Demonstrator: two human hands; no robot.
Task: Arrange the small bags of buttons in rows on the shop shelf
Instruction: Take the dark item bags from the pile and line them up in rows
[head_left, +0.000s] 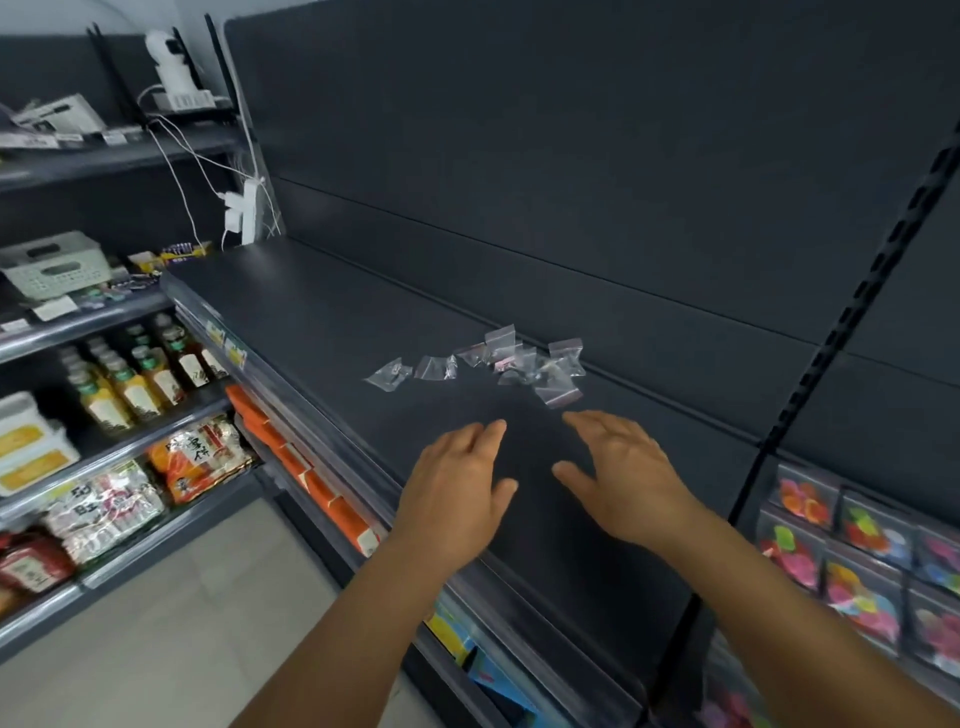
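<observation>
The dark shelf (322, 312) carries nothing but the small bags of buttons (511, 361), lying in a loose heap toward the back at about one o'clock from the hands, two strays trailing off toward nine o'clock. No row is formed, so by my reading the sorting has hardly begun and every bag is left to place. The left hand (457, 488) and right hand (628, 473) hover side by side above the shelf, fingers spread and relaxed, holding nothing.
</observation>
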